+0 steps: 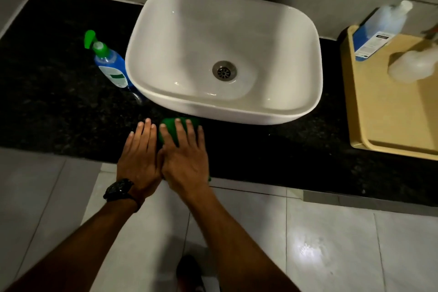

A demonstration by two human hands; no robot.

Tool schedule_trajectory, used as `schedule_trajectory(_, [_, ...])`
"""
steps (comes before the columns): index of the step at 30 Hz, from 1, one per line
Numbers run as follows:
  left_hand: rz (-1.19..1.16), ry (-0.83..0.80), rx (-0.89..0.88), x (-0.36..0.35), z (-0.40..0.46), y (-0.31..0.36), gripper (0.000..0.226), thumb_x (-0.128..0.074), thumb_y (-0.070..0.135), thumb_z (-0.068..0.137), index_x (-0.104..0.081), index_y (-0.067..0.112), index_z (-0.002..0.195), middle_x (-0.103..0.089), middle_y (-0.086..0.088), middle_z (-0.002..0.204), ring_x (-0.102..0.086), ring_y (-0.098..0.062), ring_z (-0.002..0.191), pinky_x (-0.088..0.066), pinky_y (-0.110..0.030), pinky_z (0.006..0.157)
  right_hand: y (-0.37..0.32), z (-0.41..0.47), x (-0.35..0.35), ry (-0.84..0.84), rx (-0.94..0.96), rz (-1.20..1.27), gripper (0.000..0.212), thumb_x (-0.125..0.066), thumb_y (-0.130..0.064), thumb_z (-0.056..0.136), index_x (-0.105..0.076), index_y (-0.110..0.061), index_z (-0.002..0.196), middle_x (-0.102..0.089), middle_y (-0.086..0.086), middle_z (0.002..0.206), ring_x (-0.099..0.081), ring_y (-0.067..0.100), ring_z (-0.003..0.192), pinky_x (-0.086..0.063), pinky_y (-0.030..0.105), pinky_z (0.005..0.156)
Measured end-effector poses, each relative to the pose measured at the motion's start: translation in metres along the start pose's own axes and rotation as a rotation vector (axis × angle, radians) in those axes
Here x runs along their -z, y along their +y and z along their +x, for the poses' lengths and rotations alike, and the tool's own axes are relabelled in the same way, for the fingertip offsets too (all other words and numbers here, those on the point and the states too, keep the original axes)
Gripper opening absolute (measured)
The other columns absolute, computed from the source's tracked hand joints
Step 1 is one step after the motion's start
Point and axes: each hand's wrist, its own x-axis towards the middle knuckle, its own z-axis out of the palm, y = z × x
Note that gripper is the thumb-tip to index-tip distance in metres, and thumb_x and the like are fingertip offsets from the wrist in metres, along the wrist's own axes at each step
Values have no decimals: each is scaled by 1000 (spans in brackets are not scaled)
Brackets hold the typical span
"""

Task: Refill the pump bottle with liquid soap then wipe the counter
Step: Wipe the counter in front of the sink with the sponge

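**Inspector A:** The pump bottle (109, 63) is recorded upright on the black speckled desk (52, 111), just beside the left wall of the white basin (305, 106). A green pump head, a blue body and a white label with a green bar are noted. No wording on that label can be read.

**Inspector B:** Confirmed. The green cloth (168, 128) is found on the desk in front of the basin, near its front wall. It is pressed flat under the right hand (183, 156), whose fingers are held straight and spread over it. Nothing is gripped by that hand.

**Inspector A:** The left hand (139, 156) is laid flat on the desk just beside the right hand, the two touching at the thumb side. Its fingers are extended and nothing is held. A dark wristwatch (118, 189) is worn on that wrist.

**Inspector B:** At the right a tan tray (369, 140) is set on the desk. A clear refill bottle (379, 28) with a blue and white label is seen leaning at its far end; the print is too small to be read. A white container (410, 69) in the tray is blurred.
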Motion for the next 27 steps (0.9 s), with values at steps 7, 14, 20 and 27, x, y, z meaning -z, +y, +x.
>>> schedule_trajectory(7, [2,25,-15,-3,1,0,64,-22,36,102,-22,0,155,-21,-20,164,-19,-32,153,-15,-47,125,54,-23,10,6,4,-65,56,-33,-42,102,-31,-29,157,-31,8,164,-21,32,153,-10,53,125])
schedule_trajectory(14, [-4,25,-11,2,-1,4,64,-20,36,102,-23,-2,154,-22,-21,164,-20,-34,153,-14,-48,126,189,-75,57,35,-272,-182,58,-28,-48,105,-26,-28,159,-29,7,166,-18,27,155,-13,50,127])
schedule_trajectory(20, [-8,32,-7,2,-1,5,64,-21,36,102,-24,-2,154,-23,-21,163,-20,-34,153,-15,-48,125,262,-91,85,44,-380,-253,59,-26,-44,105,-27,-21,159,-31,11,164,-25,32,153,-19,53,125])
schedule_trajectory(27, [-1,57,19,-2,0,6,62,-23,35,102,-25,1,155,-25,-18,163,-22,-32,153,-15,-46,126,245,-82,79,89,-502,-241,62,-28,-46,103,-27,-20,159,-32,16,163,-25,35,152,-19,56,124])
